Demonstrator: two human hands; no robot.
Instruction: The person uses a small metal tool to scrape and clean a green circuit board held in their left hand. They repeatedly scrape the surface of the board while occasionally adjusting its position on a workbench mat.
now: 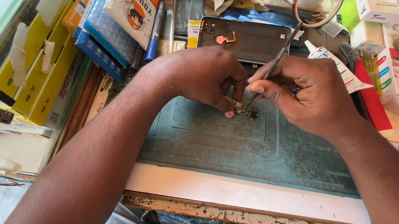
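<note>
Tweezers [272, 65]: pinched by right hand [310, 89], tilted, tip down toward mat [206, 139]
Small part [245, 110]: pinned on mat by left hand [205, 75]

The work mat [206, 139] at six o'clock looks like worn, matt teal rubber, scuffed pale in patches. The tweezers [274, 65] are thin bright metal, glinting along the shaft. At twelve o'clock the phone back [253, 43] is dark glossy plastic. The bench edge [241, 217] is chipped, rough painted wood. At ten o'clock, padded envelopes [109, 26] show shiny blue bubble plastic.
</note>
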